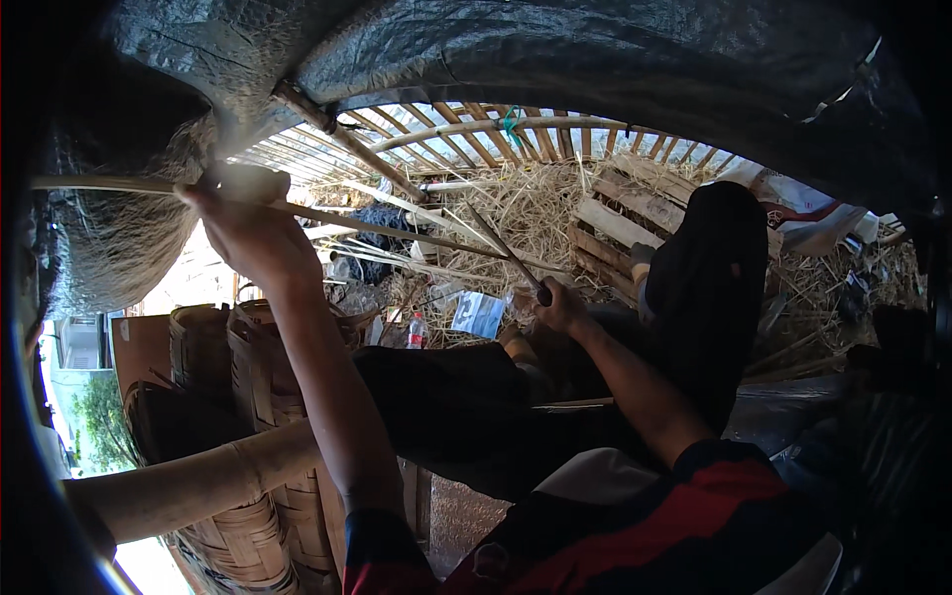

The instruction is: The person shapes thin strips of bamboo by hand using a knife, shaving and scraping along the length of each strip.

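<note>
Several woven baskets, insides shadowed; left hand grips bamboo strip.

Location: makeshift, open-sided craft workshop. Indicators: dark plastic sheeting overhead; slatted fence along the far edge of the straw-littered floor; woven baskets at left; hand-held knife and long thin strip.

The left hand is raised high; the right hand sits lower, curled.

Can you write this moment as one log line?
left hand: raised, gripping long strip | right hand: holding knife-like tool, tip pointing away | beyond: straw, bottle
</note>
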The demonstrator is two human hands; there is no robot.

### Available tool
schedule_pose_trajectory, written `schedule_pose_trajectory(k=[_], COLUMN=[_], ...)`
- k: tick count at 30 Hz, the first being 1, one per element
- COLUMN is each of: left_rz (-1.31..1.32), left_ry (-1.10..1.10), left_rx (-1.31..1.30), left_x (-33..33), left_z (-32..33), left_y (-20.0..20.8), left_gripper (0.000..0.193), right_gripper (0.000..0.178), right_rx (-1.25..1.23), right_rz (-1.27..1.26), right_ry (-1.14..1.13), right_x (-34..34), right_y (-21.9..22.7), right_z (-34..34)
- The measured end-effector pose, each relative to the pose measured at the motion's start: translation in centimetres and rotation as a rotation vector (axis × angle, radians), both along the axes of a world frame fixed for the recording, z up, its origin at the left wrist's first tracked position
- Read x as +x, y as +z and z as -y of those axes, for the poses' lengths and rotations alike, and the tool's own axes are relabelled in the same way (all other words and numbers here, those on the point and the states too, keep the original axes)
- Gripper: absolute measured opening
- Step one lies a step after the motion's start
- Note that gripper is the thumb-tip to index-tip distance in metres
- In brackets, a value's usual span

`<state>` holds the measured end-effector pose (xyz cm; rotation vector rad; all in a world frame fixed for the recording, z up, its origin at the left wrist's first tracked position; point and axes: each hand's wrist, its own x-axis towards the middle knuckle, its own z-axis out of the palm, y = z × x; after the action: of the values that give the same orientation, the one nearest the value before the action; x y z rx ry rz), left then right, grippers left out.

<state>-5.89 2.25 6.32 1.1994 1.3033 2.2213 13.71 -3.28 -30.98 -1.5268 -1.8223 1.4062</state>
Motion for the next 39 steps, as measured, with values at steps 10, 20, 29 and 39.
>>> schedule_pose_trajectory(k=[10,20,29,39], left_rz=[-0.505,-0.236,-0.152,-0.173], left_ry=[-0.181,-0.388,-0.190,-0.230], left_rx=[-0.730,-0.686,-0.541,-0.674], left_x=[-6.8,-13.8,-15.8,-15.1], left_z=[-3.2,-2.2,-0.4,0.5], left_y=[-9.7,-14.1,-13.1,-13.1], left_gripper=[0.017,0.029,0.031,0.025], right_gripper=[0.066,0.068,0.047,0.051], right_rx=[-0.241,-0.234,-0.382,-0.308], right_rz=[0.305,0.410,0.394,0.472], right_ry=[-0.133,-0.010,-0.002,0.029], right_x=[4.0,3.3,3.6,3.5], right_y=[-8.5,-7.3,-7.6,-6.2], right_z=[2.9,2.0,2.5,1.9])
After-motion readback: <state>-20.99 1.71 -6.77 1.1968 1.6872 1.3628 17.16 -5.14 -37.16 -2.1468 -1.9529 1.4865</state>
